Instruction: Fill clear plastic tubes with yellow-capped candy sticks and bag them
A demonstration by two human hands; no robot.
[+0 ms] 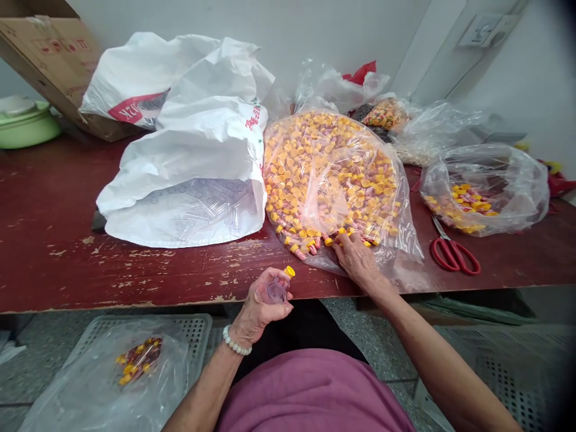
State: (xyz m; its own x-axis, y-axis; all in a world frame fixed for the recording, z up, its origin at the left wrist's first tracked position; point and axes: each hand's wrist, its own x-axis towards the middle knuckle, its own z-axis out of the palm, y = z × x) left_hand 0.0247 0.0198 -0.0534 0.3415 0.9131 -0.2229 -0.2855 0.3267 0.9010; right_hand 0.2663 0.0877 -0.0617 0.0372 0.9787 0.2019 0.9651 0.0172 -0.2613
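In front of my lap, my left hand (265,306) is closed around several clear plastic tubes (275,291). A yellow cap (290,272) sticks up at its fingertips, with something red and white below it. My right hand (357,258) reaches to the front of a large clear bag (407,231). Its fingers are bent together on a yellow-capped piece (329,241), partly hidden by the fingertips. Many yellow-capped pieces with red-and-white bodies (297,180) fill that bag. Left of it lies an open white sack (189,156) with clear tubes (211,204) inside.
Red-handled scissors (455,255) lie right of the bag, near a smaller bag of capped pieces (477,201). A cardboard box (58,60) and green basin (27,127) stand at left. Below the worn red table (54,240), a plastic bag (103,384) rests on a crate (200,330).
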